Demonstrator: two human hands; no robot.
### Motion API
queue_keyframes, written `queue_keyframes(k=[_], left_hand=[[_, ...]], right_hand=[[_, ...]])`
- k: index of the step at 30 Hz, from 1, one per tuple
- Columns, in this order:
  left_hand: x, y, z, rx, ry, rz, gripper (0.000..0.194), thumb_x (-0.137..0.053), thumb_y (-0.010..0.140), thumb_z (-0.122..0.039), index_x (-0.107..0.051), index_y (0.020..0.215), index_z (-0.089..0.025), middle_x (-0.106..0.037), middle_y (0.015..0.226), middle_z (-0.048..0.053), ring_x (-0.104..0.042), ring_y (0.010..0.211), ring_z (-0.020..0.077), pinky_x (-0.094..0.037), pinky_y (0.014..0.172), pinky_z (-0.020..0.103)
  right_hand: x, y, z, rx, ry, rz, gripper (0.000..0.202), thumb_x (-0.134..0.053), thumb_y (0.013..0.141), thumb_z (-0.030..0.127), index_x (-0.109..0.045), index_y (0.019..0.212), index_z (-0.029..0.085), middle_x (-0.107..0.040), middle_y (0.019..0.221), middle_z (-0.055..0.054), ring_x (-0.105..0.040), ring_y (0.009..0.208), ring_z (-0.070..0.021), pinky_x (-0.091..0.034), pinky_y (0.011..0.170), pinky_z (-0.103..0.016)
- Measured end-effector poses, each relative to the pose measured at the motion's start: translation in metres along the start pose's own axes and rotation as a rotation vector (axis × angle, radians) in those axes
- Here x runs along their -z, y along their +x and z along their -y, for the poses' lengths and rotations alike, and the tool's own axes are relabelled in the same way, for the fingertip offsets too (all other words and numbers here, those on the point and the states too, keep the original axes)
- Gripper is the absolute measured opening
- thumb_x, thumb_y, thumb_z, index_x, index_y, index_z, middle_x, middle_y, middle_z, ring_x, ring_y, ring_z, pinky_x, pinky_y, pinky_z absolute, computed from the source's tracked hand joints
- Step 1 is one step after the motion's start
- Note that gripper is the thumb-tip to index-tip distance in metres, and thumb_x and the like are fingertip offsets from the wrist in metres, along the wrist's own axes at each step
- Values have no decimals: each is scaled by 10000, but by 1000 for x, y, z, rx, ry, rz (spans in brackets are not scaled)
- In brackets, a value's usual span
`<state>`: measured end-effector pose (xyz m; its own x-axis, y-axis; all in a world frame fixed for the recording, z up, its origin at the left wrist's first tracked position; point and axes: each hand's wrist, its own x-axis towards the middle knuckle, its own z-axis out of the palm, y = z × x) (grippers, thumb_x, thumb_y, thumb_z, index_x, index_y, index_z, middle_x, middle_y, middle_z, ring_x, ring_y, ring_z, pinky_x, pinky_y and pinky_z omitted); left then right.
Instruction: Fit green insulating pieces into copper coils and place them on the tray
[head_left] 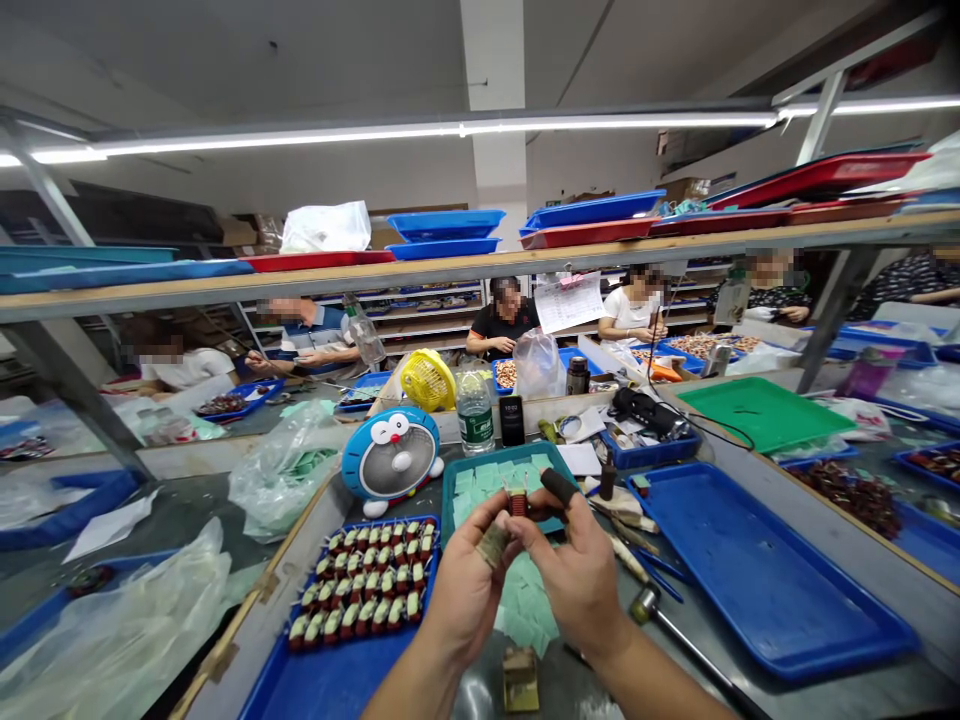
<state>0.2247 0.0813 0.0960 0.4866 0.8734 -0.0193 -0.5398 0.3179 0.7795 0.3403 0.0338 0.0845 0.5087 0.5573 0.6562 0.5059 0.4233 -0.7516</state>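
The left hand (466, 585) and right hand (583, 575) pinch one small wound part (518, 503) between their fingers, above the near side of the teal tray (448, 492). The present step seems close handling; any further move would need steady, gentle fingers near its thin pins.

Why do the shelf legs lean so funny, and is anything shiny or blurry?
Head view: shelf legs slant, probably from a wide lens. Head view: the tube light glares white, and the tabletop shines near the bottom. Head view: faraway faces are blurred into squares; the held coil looks fairly clear.
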Motion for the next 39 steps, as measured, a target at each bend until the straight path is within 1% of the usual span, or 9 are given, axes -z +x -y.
queue_keyframes(k=[8, 13, 18, 22, 26, 30, 33, 36, 39], left_hand=[[2, -1, 5, 12, -10, -22, 423, -865, 777, -266, -725, 1160, -150, -744, 1191, 112, -693, 1075, 185, -547, 911, 265], [2, 2, 6, 33, -29, -37, 421, -876, 762, -243, -729, 1145, -151, -754, 1169, 111, -697, 1052, 172, -547, 903, 248], [2, 0, 6, 43, -54, -35, 419, -868, 771, -279, -736, 1145, -145, -764, 1081, 95, -700, 962, 165, -549, 880, 263], [0, 0, 0, 87, -70, 96, 303, -773, 873, -310, -737, 1122, -142, -750, 1086, 105, -691, 946, 173, -545, 875, 285], [2, 0, -8, 93, -30, 129, 220, -740, 898, -278, -749, 1073, -145, -753, 1062, 103, -693, 880, 166, -542, 824, 268], [8, -2, -13, 96, 13, 168, 266, -695, 932, -342, -758, 1076, -128, -750, 1012, 114, -682, 872, 177, -540, 819, 280], [11, -3, -15, 58, 61, 202, 255, -685, 937, -349, -763, 1058, -138, -738, 1042, 110, -662, 933, 184, -519, 870, 284], [13, -4, -16, 21, 192, 169, 341, -647, 960, -389, -697, 1219, -172, -716, 1062, 91, -643, 972, 182, -496, 891, 277], [14, -8, -16, -30, 380, 129, 479, -627, 965, -444, -559, 1389, -231, -698, 946, 45, -637, 885, 158, -482, 829, 255]], right_hand=[[-3, -7, -6, -59, 22, 9, 299, -734, 896, 371, -617, 1121, 213, -722, 973, -23, -706, 888, -166, -581, 825, -298], [-3, -7, -11, -41, -1, 2, 286, -730, 905, 365, -605, 1124, 229, -717, 976, -10, -704, 884, -157, -590, 819, -296], [0, -6, -14, 61, -83, -19, 313, -731, 906, 328, -595, 1167, 223, -717, 955, -14, -707, 858, -165, -589, 800, -306], [1, -8, -18, 206, -164, -23, 323, -717, 913, 294, -608, 1208, 222, -717, 946, -37, -699, 859, -205, -573, 794, -353], [7, -8, -19, 310, -187, 55, 322, -694, 927, 258, -610, 1237, 240, -704, 1046, -49, -681, 975, -213, -554, 887, -365], [20, -1, -20, 229, -202, 178, 525, -735, 895, 351, -538, 1354, 194, -586, 1295, -116, -588, 1205, -244, -511, 1025, -380], [25, 3, -18, 211, -166, 325, 489, -723, 903, 375, -551, 1329, 206, -573, 1303, -100, -562, 1228, -237, -496, 1039, -366], [26, 3, -16, 231, -140, 338, 364, -703, 922, 365, -589, 1229, 207, -597, 1238, -91, -575, 1177, -230, -492, 1014, -360], [25, 0, -17, 224, -140, 325, 336, -691, 934, 355, -586, 1216, 206, -597, 1221, -91, -570, 1171, -230, -486, 1007, -363]])
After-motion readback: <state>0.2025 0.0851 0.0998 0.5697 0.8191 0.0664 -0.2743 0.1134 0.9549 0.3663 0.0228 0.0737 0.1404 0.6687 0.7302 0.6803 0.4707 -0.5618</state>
